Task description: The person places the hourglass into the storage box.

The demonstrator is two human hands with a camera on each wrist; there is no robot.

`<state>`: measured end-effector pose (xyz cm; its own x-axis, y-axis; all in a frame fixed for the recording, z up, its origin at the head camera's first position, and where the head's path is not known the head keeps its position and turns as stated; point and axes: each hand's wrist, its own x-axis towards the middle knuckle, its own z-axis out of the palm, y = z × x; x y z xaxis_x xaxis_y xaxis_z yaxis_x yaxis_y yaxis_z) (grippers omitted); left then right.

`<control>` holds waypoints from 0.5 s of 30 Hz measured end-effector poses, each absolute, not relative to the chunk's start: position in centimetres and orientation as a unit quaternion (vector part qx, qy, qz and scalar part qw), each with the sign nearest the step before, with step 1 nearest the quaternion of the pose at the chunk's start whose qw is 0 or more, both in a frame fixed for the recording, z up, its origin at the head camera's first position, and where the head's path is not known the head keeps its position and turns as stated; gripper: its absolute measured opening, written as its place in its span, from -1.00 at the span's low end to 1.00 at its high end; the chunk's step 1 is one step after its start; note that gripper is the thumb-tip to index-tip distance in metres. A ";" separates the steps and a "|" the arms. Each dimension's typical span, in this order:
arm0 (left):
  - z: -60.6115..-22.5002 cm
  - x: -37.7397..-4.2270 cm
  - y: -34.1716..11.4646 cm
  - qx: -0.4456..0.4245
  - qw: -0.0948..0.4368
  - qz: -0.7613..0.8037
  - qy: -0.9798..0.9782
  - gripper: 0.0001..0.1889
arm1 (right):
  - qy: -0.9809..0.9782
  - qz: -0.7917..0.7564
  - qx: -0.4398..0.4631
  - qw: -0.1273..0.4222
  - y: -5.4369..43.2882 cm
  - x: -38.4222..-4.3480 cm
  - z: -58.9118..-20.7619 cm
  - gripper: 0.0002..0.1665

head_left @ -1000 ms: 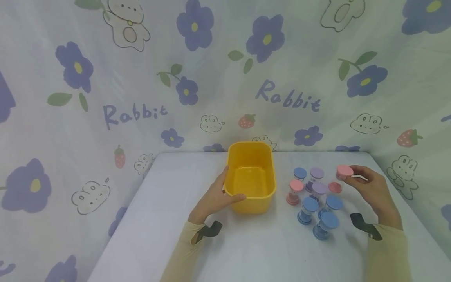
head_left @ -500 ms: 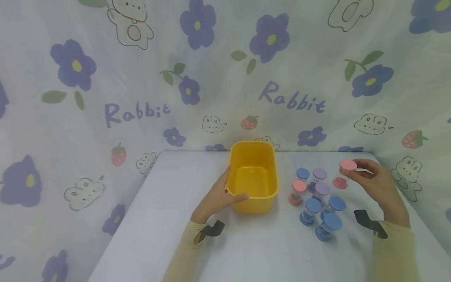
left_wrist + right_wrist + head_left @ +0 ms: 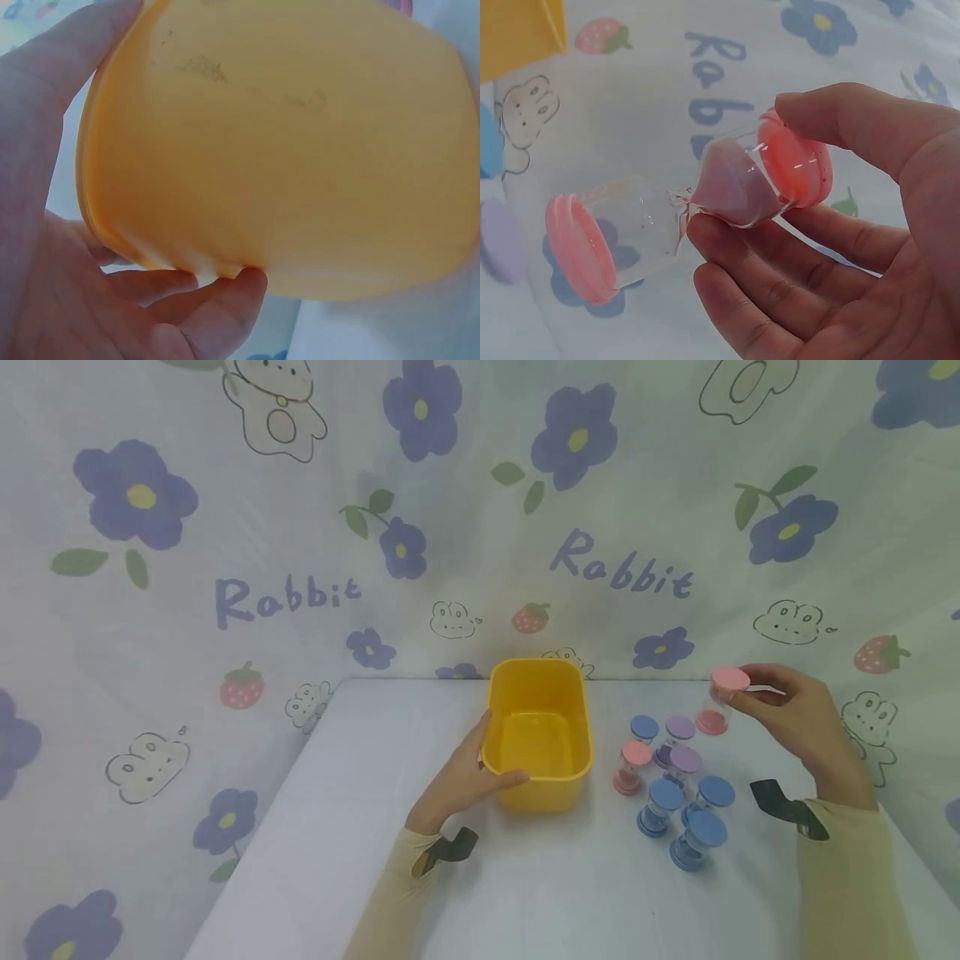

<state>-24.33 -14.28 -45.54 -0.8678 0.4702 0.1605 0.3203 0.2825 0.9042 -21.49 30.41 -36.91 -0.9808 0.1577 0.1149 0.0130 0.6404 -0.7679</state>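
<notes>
A yellow plastic bin (image 3: pixel 536 793) stands at the table's middle, gripped at its left side by my left hand (image 3: pixel 461 781). In the left wrist view the thumb lies along the rim and the fingers (image 3: pixel 225 315) press the wall. My right hand (image 3: pixel 806 722) holds a pink-capped hourglass (image 3: pixel 729 680) tilted above the back right of the table. The right wrist view shows the thumb on one pink cap (image 3: pixel 799 161) and fingers under the clear glass, with pink sand (image 3: pixel 735 184) in the bulb nearer the thumb.
Right of the bin several hourglasses stand close together: a pink one (image 3: pixel 636 755), purple ones (image 3: pixel 684 760) and blue ones (image 3: pixel 705 830). A patterned fabric backdrop (image 3: pixel 465 527) rises behind the white table (image 3: pixel 570 893).
My right hand has raised the pink hourglass higher and farther back, drifting slightly left in the last half second. The left hand keeps its grip on the bin.
</notes>
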 end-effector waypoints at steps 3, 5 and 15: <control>-44.9 -23.9 -14.3 0.253 0.073 0.556 0.788 0.02 | -0.897 0.432 -0.027 0.090 29.6 -21.3 -36.0 -0.20; -44.8 -23.6 -14.3 0.254 0.074 0.560 0.785 0.03 | -0.894 0.439 -0.016 0.092 28.9 -21.1 -35.5 -0.24; -45.1 -22.7 -14.9 0.245 0.071 0.550 0.795 0.06 | -0.892 0.444 0.014 0.080 25.0 -21.2 -33.6 -0.28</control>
